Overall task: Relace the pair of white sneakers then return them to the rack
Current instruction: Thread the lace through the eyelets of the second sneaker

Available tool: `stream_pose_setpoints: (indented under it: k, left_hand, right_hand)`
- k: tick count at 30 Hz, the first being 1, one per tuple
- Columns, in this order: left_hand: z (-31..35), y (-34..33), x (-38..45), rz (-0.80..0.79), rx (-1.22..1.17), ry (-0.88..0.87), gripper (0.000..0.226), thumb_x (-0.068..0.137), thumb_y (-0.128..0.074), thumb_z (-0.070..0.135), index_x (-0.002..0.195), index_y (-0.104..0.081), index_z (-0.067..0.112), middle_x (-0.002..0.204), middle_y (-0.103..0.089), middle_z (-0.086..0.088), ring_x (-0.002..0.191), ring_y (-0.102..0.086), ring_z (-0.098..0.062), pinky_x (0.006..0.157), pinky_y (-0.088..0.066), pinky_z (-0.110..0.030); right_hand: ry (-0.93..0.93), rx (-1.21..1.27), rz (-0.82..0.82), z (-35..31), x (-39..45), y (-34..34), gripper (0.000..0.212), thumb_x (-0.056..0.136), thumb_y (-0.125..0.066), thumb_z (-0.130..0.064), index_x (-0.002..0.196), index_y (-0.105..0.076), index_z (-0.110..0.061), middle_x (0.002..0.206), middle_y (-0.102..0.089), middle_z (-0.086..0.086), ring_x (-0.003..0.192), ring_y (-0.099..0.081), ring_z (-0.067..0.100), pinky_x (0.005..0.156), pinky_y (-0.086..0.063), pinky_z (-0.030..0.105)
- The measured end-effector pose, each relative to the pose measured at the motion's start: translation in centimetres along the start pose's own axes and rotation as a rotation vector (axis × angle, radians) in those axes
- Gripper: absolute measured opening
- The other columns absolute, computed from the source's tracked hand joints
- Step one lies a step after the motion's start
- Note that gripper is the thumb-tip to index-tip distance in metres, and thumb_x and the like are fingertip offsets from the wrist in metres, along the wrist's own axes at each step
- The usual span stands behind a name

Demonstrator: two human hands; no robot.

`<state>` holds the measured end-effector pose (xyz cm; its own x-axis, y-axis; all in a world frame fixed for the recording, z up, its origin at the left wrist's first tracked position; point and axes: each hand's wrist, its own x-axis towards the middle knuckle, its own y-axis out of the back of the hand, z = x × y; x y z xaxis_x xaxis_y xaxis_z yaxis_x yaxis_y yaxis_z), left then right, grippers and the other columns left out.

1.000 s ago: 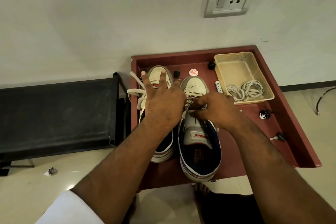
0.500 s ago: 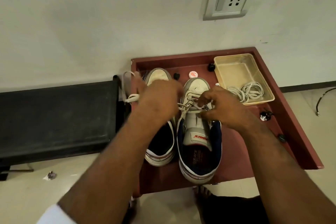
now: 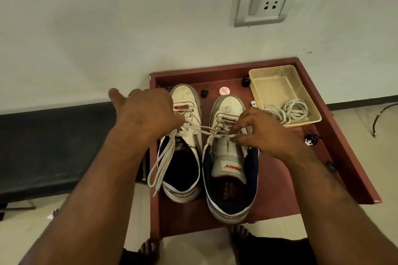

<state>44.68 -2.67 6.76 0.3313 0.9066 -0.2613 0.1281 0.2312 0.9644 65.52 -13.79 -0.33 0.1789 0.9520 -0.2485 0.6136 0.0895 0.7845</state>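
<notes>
Two white sneakers with navy lining stand side by side, toes toward the wall, on a red-brown tray-like stand [image 3: 280,178]. The left sneaker [image 3: 187,135] has loose lace ends hanging over its left side. On the right sneaker [image 3: 230,168] a white lace [image 3: 204,130] runs taut across to the left. My left hand [image 3: 148,114] holds that lace over the left sneaker, thumb sticking out. Just above the right sneaker's tongue, my right hand [image 3: 256,131] pinches the lace's other end.
A clear plastic box [image 3: 284,84] with coiled white cables sits at the stand's back right. Small black knobs and a round red-white cap [image 3: 224,91] lie on the stand. A black bench [image 3: 53,146] stands left. Wall socket [image 3: 267,0] above. My bare feet show below.
My left hand has pulled the lace out to the left and drawn it taut, uncovering the left sneaker's toe. My right hand has kept its pinch above the tongue.
</notes>
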Motion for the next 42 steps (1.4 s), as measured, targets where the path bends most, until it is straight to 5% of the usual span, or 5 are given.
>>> stream_pose_setpoints:
  k: [5,10,30,36,42]
  left_hand:
    - [4.0,-2.5,-0.6,-0.091,-0.178,-0.377,0.045,0.090,-0.060,0.013,0.128,-0.055,0.036,0.124,-0.063,0.008,0.119,-0.055,-0.018,0.113,-0.030,-0.040]
    - [4.8,-4.9,0.5,-0.179,-0.355,-0.459,0.022,0.090,-0.060,0.009,0.106,-0.066,0.022,0.106,-0.067,-0.003,0.098,-0.065,-0.022,0.086,-0.054,-0.039]
    - [4.5,-2.8,0.0,-0.046,-0.135,-0.208,0.011,0.090,-0.057,0.029,0.090,-0.066,0.024,0.092,-0.067,0.006,0.098,-0.063,-0.020,0.110,-0.021,-0.050]
    - [4.0,-3.7,0.1,-0.238,0.058,-0.192,0.035,0.095,-0.046,0.040,0.126,-0.060,0.029,0.162,-0.016,-0.003,0.148,-0.005,-0.036,0.112,-0.007,-0.068]
    - [4.6,-3.9,0.3,-0.080,-0.219,-0.203,0.066,0.099,-0.040,0.052,0.153,-0.005,0.037,0.159,0.032,-0.004,0.142,0.035,-0.038,0.110,0.010,-0.072]
  right_hand:
    - [0.029,-0.006,-0.001,0.1,0.4,-0.7,0.022,0.077,-0.077,-0.024,0.099,-0.077,-0.030,0.100,-0.052,-0.006,0.106,-0.049,0.019,0.094,-0.045,0.043]
    - [0.031,0.037,0.000,0.1,0.3,-0.4,0.015,0.077,-0.078,-0.019,0.090,-0.076,-0.026,0.096,-0.052,-0.002,0.098,-0.051,0.016,0.081,-0.042,0.030]
    - [-0.077,0.114,0.065,-0.2,0.1,0.1,0.015,0.074,-0.081,-0.037,0.082,-0.079,-0.024,0.071,-0.071,-0.010,0.068,-0.067,0.006,0.071,-0.057,0.034]
    - [-0.068,0.208,0.029,-0.1,0.2,-0.1,0.010,0.080,-0.079,-0.025,0.085,-0.079,-0.017,0.079,-0.074,-0.004,0.071,-0.068,0.008,0.072,-0.056,0.030]
    - [-0.036,0.232,0.027,-0.4,0.0,-0.3,0.005,0.081,-0.078,-0.021,0.082,-0.077,-0.016,0.072,-0.072,-0.002,0.066,-0.066,0.011,0.065,-0.054,0.030]
